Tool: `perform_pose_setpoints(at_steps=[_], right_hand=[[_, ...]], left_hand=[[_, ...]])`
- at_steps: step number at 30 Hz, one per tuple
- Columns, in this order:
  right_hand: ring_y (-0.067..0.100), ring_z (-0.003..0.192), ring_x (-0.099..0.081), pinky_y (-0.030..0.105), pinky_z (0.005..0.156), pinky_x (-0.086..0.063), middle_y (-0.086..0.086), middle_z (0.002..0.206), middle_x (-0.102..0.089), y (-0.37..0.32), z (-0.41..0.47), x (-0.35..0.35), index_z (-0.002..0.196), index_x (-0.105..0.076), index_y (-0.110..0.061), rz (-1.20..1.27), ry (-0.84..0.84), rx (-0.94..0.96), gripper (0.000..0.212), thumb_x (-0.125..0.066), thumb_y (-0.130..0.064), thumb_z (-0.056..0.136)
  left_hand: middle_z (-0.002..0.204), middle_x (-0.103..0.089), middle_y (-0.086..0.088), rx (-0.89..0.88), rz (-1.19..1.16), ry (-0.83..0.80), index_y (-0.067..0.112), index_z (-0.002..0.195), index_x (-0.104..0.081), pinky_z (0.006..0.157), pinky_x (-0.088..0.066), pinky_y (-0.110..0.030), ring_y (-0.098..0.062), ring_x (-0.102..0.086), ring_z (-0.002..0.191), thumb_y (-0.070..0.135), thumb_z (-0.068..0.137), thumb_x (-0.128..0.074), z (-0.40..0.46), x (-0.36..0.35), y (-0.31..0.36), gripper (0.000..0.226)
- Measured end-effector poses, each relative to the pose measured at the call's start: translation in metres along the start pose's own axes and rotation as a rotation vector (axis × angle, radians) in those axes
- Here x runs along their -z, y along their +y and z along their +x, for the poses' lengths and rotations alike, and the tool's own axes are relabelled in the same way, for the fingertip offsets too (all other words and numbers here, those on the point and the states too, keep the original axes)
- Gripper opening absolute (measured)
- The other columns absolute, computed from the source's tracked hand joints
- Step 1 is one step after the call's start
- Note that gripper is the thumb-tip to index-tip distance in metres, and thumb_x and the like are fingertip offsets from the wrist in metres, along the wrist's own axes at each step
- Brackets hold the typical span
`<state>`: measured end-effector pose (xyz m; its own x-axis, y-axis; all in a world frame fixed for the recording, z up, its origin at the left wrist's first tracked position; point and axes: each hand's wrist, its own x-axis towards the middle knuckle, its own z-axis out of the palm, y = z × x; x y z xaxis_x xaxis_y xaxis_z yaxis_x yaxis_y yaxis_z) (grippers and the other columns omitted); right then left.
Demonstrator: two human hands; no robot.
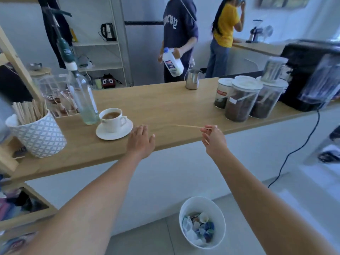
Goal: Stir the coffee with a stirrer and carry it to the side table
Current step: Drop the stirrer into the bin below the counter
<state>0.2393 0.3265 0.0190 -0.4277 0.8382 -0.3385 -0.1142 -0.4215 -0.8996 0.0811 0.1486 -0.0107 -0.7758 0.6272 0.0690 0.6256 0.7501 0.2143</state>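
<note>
Cup (111, 117): white, full of light brown coffee, sitting on a white saucer (114, 131) on the wooden counter (161, 105). Its handle points to the right.
Stirrer (187, 126): a thin wooden stick, up in the air over the counter, well to the right of the cup. Its far tip points left, toward the cup.
Right hand (214, 139): thumb and fingers pinch one end of the stirrer.
Left hand (141, 139): flat on the counter with the fingers spread out, just beside the saucer's right edge. It holds nothing.
Stick pot (39, 134): a white patterned pot full of wooden sticks, at the left end of the counter.
Bottle (83, 96): tall clear glass, standing just behind and left of the cup.
Jars (244, 98): clear jars with dark stuff inside, on the right side of the counter.
Bin (202, 222): white, on the floor below the counter, with trash in it.
Behind the counter: a person in a dark top holds a milk jug (172, 61).
</note>
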Motion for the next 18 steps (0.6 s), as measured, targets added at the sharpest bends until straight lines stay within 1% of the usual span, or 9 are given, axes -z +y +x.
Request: perform_pose_setpoints(at_steps=[2, 4, 6, 7, 8, 10, 12, 14, 18], right_hand=[[0.01, 0.069, -0.055, 0.022, 0.064, -0.044, 0.002, 0.075, -0.065, -0.002, 0.001, 0.031, 0.076, -0.055, -0.018, -0.036, 0.07, 0.052, 0.034, -0.034, -0.029, 0.099], [0.014, 0.07, -0.055, 0.027, 0.068, -0.046, 0.005, 0.076, -0.065, 0.001, 0.0, 0.056, 0.073, -0.054, -0.018, -0.111, 0.141, 0.128, 0.033, -0.035, -0.027, 0.099], [0.018, 0.077, -0.056, 0.034, 0.076, -0.046, 0.006, 0.078, -0.065, 0.008, 0.0, 0.077, 0.072, -0.055, -0.019, -0.247, 0.198, 0.216, 0.033, -0.036, -0.027, 0.098], [0.019, 0.08, -0.057, 0.035, 0.078, -0.046, 0.006, 0.079, -0.066, 0.013, 0.0, 0.088, 0.075, -0.056, -0.018, -0.314, 0.219, 0.258, 0.033, -0.035, -0.027, 0.098], [0.019, 0.081, -0.058, 0.034, 0.077, -0.045, 0.006, 0.08, -0.066, 0.018, 0.0, 0.095, 0.079, -0.058, -0.016, -0.384, 0.227, 0.298, 0.032, -0.035, -0.028, 0.098], [0.017, 0.08, -0.058, 0.029, 0.066, -0.042, 0.006, 0.083, -0.068, 0.03, 0.001, 0.11, 0.087, -0.061, -0.014, -0.536, 0.219, 0.348, 0.033, -0.034, -0.029, 0.099], [0.018, 0.079, -0.058, 0.028, 0.063, -0.04, 0.007, 0.086, -0.068, 0.041, 0.0, 0.117, 0.092, -0.063, -0.013, -0.679, 0.184, 0.378, 0.034, -0.034, -0.029, 0.098], [0.022, 0.08, -0.06, 0.031, 0.066, -0.045, 0.006, 0.086, -0.067, 0.054, 0.001, 0.122, 0.095, -0.065, -0.01, -0.797, 0.163, 0.385, 0.036, -0.034, -0.029, 0.098], [0.029, 0.083, -0.063, 0.039, 0.075, -0.052, 0.013, 0.09, -0.07, 0.081, 0.002, 0.129, 0.097, -0.066, -0.004, -1.017, 0.135, 0.369, 0.037, -0.036, -0.026, 0.098]], left_hand=[[0.16, -0.016, -0.013, -0.049, 0.041, -0.057, 0.005, 0.15, -0.018, 0.118, -0.013, -0.045, -0.028, -0.012, 0.147, 0.038, 0.101, -0.026, -0.005, -0.014, 0.021, 0.06], [0.16, -0.015, -0.012, -0.05, 0.065, -0.092, 0.006, 0.15, -0.018, 0.118, -0.012, -0.046, -0.028, -0.011, 0.147, 0.038, 0.1, -0.026, -0.009, -0.026, 0.033, 0.06], [0.16, -0.015, -0.012, -0.03, 0.059, -0.108, 0.005, 0.15, -0.018, 0.119, -0.012, -0.046, -0.028, -0.011, 0.147, 0.038, 0.1, -0.026, -0.012, -0.034, 0.042, 0.061], [0.16, -0.014, -0.012, -0.027, 0.05, -0.116, 0.005, 0.151, -0.018, 0.119, -0.011, -0.045, -0.028, -0.01, 0.147, 0.038, 0.1, -0.026, -0.014, -0.038, 0.047, 0.06], [0.161, -0.013, -0.012, -0.025, 0.04, -0.12, 0.006, 0.151, -0.017, 0.119, -0.01, -0.045, -0.028, -0.009, 0.147, 0.038, 0.1, -0.026, -0.013, -0.041, 0.05, 0.06], [0.162, -0.009, -0.011, -0.021, 0.03, -0.144, 0.007, 0.151, -0.015, 0.12, -0.005, -0.043, -0.027, -0.005, 0.148, 0.038, 0.101, -0.025, -0.014, -0.047, 0.055, 0.06], [0.162, -0.006, -0.01, -0.021, 0.031, -0.153, 0.007, 0.152, -0.012, 0.119, -0.003, -0.042, -0.027, -0.004, 0.148, 0.038, 0.101, -0.023, -0.015, -0.051, 0.056, 0.061], [0.162, -0.006, -0.011, -0.019, 0.036, -0.159, 0.008, 0.152, -0.012, 0.119, -0.004, -0.041, -0.027, -0.003, 0.148, 0.039, 0.101, -0.022, -0.016, -0.056, 0.053, 0.061], [0.162, -0.007, -0.011, -0.04, 0.049, -0.12, 0.008, 0.152, -0.012, 0.119, -0.004, -0.041, -0.028, -0.004, 0.148, 0.039, 0.101, -0.023, -0.022, -0.065, 0.05, 0.061]])
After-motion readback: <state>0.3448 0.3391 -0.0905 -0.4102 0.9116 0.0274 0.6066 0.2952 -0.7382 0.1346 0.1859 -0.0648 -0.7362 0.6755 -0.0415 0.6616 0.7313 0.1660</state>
